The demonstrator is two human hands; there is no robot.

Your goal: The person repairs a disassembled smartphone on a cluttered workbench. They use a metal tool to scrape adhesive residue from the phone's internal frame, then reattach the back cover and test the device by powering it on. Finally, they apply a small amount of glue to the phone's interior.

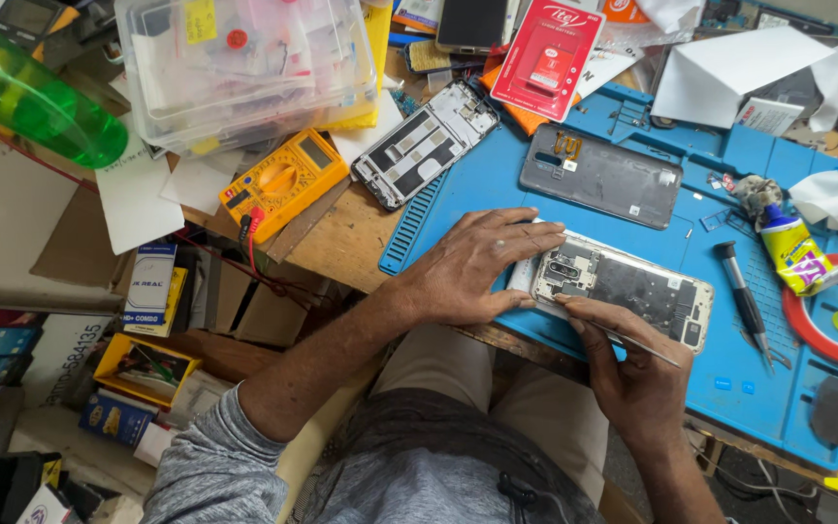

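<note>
Now left hand (467, 272) lies flat, fingers loose, steadying the opened phone (623, 288) on the blue mat (729, 374); right hand (632, 374) pinches tweezers (647, 349) at its edge

An opened phone (623, 291) lies on the work mat (729, 378), between the left hand (472, 272) and right hand (632, 374). Behind it lies a back cover (600, 177); to its right, a screwdriver (744, 301). Left of the mat sits a multimeter (283, 181), possibly overlapping papers.
</note>
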